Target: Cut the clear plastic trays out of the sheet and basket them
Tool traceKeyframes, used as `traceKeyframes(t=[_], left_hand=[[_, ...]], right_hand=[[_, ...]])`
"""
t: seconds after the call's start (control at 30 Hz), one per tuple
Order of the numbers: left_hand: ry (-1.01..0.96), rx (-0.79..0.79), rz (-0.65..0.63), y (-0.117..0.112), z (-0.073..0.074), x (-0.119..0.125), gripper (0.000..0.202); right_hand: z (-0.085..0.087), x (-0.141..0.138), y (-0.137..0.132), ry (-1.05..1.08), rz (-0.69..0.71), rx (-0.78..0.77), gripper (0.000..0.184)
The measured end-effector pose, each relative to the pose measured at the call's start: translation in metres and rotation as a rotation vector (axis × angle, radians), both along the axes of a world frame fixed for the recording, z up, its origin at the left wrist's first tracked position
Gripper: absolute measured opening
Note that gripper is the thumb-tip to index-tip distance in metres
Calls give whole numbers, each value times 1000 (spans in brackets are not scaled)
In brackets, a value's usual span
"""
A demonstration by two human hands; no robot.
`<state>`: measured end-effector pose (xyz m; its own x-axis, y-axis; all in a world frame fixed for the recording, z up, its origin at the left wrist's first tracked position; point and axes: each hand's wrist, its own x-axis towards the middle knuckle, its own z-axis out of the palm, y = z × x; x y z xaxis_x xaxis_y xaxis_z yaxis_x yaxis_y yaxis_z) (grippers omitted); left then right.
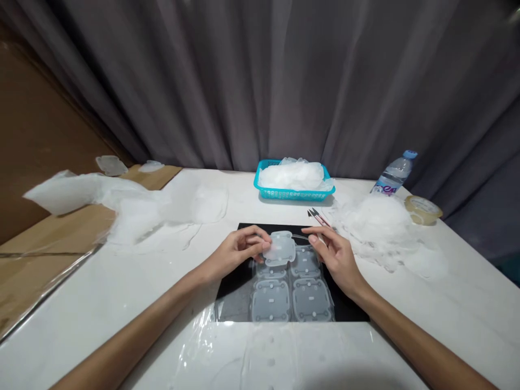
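My left hand (248, 245) pinches the left edge of a small translucent plastic lid-like piece (280, 249) with rounded corners and holds it above the black mat (235, 287). To its right, my right hand (337, 254) is closed, thumb and forefinger gripping the end of a thin clear plastic strip (299, 236). The strip runs to the upper right side of the piece. Below both hands, several similar translucent pieces (312, 299) lie in rows on the mat. Small thread snips (319, 216) with dark tips lie just beyond my right hand.
A teal basket (294, 193) heaped with white translucent pieces stands at the back. On the right are a pile of clear scraps (379, 222), a tape roll (423, 210) and a tilted-looking water bottle (394, 173). White sheets (138, 208) and cardboard (52, 233) occupy the left.
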<state>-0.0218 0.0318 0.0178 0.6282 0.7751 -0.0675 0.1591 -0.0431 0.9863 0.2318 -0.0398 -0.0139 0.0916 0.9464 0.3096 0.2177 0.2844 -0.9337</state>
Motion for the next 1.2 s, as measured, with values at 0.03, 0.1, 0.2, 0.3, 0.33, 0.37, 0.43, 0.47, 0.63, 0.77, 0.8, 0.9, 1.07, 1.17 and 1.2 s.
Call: traceKeyframes(t=[0.03, 0.1, 0.2, 0.3, 0.33, 0.37, 0.43, 0.47, 0.63, 0.77, 0.8, 0.9, 1.07, 1.17, 1.2], left_hand=[[3, 48, 36, 6, 1, 4, 31], [34, 197, 96, 24, 6, 13, 35], [242, 580, 158, 65, 26, 30, 37], [387, 780, 261, 110, 50, 45, 39], [423, 816, 263, 123, 55, 49, 39], [460, 841, 250, 132, 57, 52, 37], [508, 880, 206, 138, 56, 57, 32], [519, 897, 179, 134, 52, 58, 31], [476, 956, 40, 50, 19, 52, 30], [486, 830, -165, -28, -2, 40, 42], [518, 798, -193, -41, -6, 38, 50], [585, 752, -203, -57, -14, 34, 64], [653, 760, -199, -47, -19, 33, 75], [641, 803, -209, -38, -21, 30, 80], [618, 822, -215, -35, -22, 28, 79]], right_hand=[[-1, 0, 0, 2, -4, -12, 34], [-5, -1, 1, 48, 1, -70, 37], [-11, -3, 3, 88, -15, -135, 43], [-14, -3, 7, 75, -67, -144, 43], [-16, -3, 9, 66, -81, -139, 42], [-16, -3, 10, 58, -91, -133, 42], [-18, -2, 13, 39, -99, -113, 40], [-19, 0, 14, 22, -103, -92, 39], [-11, 20, 20, -131, -70, 100, 34], [10, 43, 19, -190, 18, 167, 36], [15, 46, 17, -192, 17, 169, 32], [20, 47, 9, -184, -28, 124, 23], [15, 41, -2, -290, 157, -63, 71], [21, 41, -5, -342, 335, -116, 84], [24, 41, -7, -341, 355, -120, 83]])
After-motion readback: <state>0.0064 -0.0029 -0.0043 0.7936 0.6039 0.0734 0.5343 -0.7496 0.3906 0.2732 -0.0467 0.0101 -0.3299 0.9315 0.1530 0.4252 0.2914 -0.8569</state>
